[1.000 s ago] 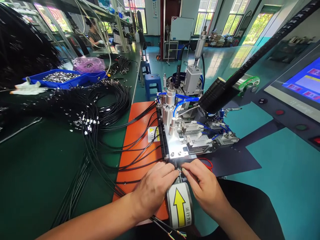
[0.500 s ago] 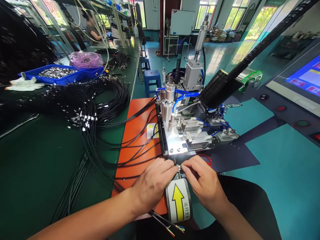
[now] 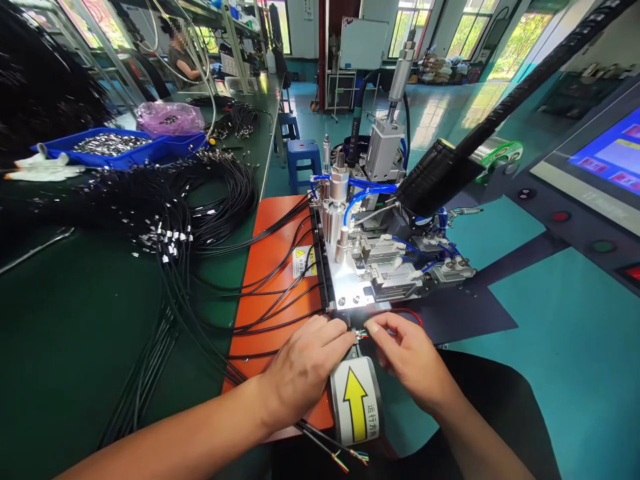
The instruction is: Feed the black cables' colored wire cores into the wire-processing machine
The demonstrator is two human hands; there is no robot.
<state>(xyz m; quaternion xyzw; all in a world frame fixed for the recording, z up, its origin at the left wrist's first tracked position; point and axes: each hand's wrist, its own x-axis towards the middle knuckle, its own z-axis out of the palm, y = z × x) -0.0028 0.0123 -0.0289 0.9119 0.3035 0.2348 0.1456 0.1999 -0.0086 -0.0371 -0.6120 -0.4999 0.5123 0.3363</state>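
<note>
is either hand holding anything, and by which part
The left hand seems to hold the coloured wires behind their visible ends, though the grip itself is hidden; whether the right hand holds any cannot be told.

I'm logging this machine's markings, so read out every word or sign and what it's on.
"运行方向", last character least clear: white label, beside a yellow arrow.
Warning triangle: sticker on orange plate; words too small.
Screen, panel lettering, green-ended reel, wall notice: unreadable.
</note>
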